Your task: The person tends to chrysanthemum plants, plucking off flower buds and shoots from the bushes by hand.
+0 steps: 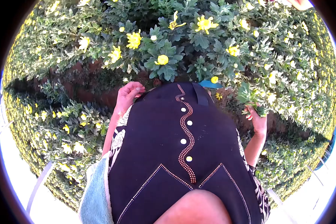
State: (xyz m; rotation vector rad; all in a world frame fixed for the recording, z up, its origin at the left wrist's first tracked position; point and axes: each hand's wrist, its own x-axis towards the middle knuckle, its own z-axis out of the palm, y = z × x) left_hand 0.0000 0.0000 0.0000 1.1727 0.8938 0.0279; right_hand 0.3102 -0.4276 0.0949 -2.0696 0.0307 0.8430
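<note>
My left hand (pixel 129 93) is at the left side of my dark top, near the edge of the yellow-flowered plants. Its fingers are curled together, and I cannot make out anything between them. To the right, my right hand (pixel 258 118) is closed around green chrysanthemum leaves (pixel 246 94), which stick out above and below the fingers. Several yellow chrysanthemum flowers (pixel 205 24) stand on leafy plants in front of me. One round yellow bloom (pixel 162 59) is close to the front of my body.
Dense rows of flowering plants (pixel 48 41) spread across both sides. Dark soil (pixel 87 80) shows in a gap between rows. A light blue towel (pixel 97 192) hangs at my left side. Part of another person's skin (pixel 301 3) shows at the top right. A blue item (pixel 210 84) lies ahead of my top.
</note>
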